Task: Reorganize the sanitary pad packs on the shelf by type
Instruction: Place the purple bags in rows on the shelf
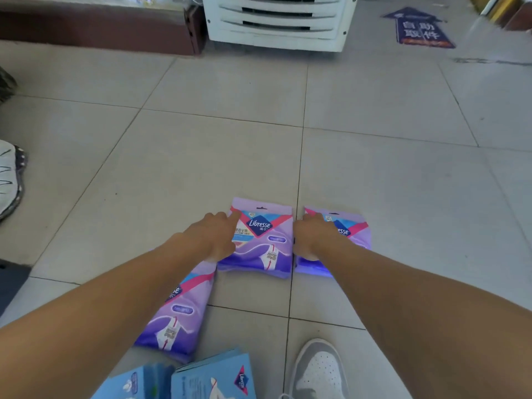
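Purple Libresse pack [175,318] lies on the tiled floor [201,156] under the left forearm, behind the grip. Left hand [214,236] rests on the middle purple pack [259,243], index finger stretched along its left edge (other fingers' curl unclear). Right hand [311,236] covers the right purple pack [342,240]; grip can't be told. Blue packs [213,378] sit nearest the body. Risk: slick wrappers sliding together, types mixing.

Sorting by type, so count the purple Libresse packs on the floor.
3: middle purple plastic pack by the left hand, one under the right hand, one beneath the left forearm. More may be hidden.
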The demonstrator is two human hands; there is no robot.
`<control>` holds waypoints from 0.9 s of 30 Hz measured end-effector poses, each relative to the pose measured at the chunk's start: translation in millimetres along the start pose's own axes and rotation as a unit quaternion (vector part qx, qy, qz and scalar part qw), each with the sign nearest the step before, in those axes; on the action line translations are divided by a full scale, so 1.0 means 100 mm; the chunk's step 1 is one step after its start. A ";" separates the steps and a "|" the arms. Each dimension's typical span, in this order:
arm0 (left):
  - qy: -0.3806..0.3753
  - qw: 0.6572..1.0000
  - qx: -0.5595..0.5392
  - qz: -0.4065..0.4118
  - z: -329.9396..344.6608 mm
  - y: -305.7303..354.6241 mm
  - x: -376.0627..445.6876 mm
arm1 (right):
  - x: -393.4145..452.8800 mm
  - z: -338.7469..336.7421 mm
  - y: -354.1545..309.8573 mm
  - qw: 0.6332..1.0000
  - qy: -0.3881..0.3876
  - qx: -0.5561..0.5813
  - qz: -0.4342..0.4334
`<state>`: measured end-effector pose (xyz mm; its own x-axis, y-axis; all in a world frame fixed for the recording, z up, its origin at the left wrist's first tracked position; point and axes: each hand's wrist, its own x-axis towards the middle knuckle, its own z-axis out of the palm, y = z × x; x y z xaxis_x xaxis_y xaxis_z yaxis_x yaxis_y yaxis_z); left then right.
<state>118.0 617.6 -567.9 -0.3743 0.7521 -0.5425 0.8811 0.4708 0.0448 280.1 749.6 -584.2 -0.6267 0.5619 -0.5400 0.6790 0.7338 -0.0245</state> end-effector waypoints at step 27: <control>0.020 0.959 -0.265 -0.101 0.58 0.22 0.58 | -0.09 0.86 0.98 0.843 0.054 0.415 0.338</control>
<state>132.4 645.2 -646.9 -0.5412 0.6336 -0.5529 0.5235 0.7684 0.3681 384.6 783.7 -654.3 0.0105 0.8083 -0.5887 0.9004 -0.2637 -0.3460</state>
